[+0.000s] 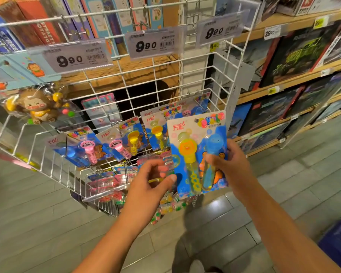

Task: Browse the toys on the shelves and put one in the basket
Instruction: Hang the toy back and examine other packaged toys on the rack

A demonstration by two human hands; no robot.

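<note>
My right hand (227, 164) grips a blue carded bubble-wand pack (195, 134) by its right edge; the card carries one yellow wand and one blue wand and is held upright in front of the wire rack. My left hand (152, 182) hovers just left of the pack's lower edge, fingers curled loosely and apart, holding nothing. More bubble-wand packs (124, 142) hang on hooks of the white wire rack (98, 79) behind. A dark blue basket (337, 245) shows at the lower right corner, on the floor.
A brown monkey toy (35, 108) in clear packaging hangs at the left of the rack. Price tags (152, 45) reading 9.90 hang along the top. Wooden shelves (295, 83) with boxed toys run along the right. Grey tiled floor lies below.
</note>
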